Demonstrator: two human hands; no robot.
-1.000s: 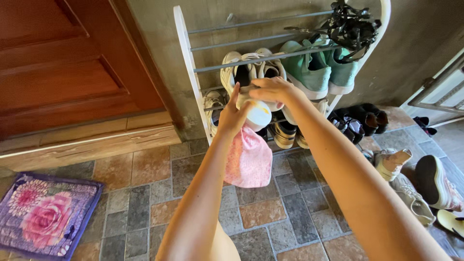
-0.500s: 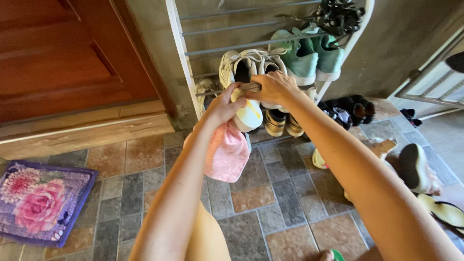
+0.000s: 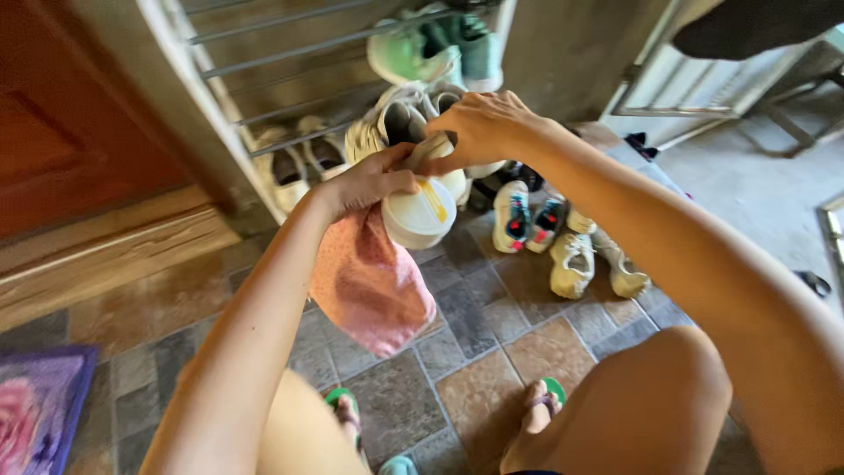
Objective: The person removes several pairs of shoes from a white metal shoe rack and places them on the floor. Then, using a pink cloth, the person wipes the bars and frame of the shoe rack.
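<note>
The left hand (image 3: 369, 180) grips the heel end of a white sneaker (image 3: 420, 211) and pinches a pink cloth (image 3: 369, 286) that hangs down from the same fist, draping below the shoe. The right hand (image 3: 479, 127) closes over the upper part of the sneaker, fingers curled around it. The shoe's pale sole, marked with a yellow streak, faces the camera, and it is held in the air just in front of the metal shoe rack (image 3: 264, 53), which carries mint-green sneakers (image 3: 422, 48). Loose cream shoes (image 3: 585, 259) lie on the stone-tiled floor (image 3: 475, 352) nearby.
</note>
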